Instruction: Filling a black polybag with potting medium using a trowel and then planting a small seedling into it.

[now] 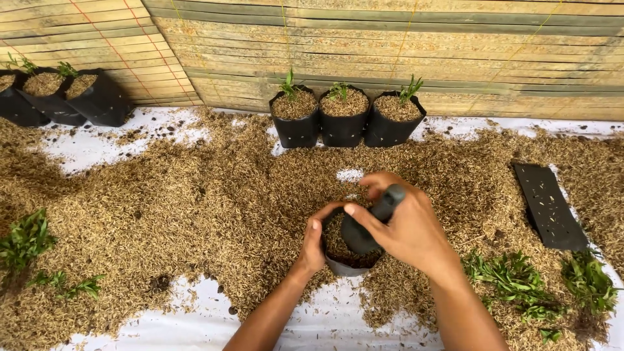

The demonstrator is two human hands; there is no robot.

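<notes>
Head view: my left hand (312,250) gripped the rim of the black grow bag (344,250) to steady it on the husk-strewn surface (195,195), while my right hand (403,227) clenched a dark scoop (370,224) tipped into it, well below three potted seedlings (344,114).

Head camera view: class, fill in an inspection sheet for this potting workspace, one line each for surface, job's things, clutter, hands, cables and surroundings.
Surface: white sheet mostly covered with loose brown husks.
Job's things: black grow bag partly filled with husk; dark scoop-like tool pressed into it.
Clutter: loose green seedlings at right, more seedlings at left; flat empty bags.
Hands: left hand grips the bag's rim; right hand grips the tool.
Cables: nothing seen.
Surroundings: slatted bamboo wall; three planted bags before it, further planted bags far left.
</notes>
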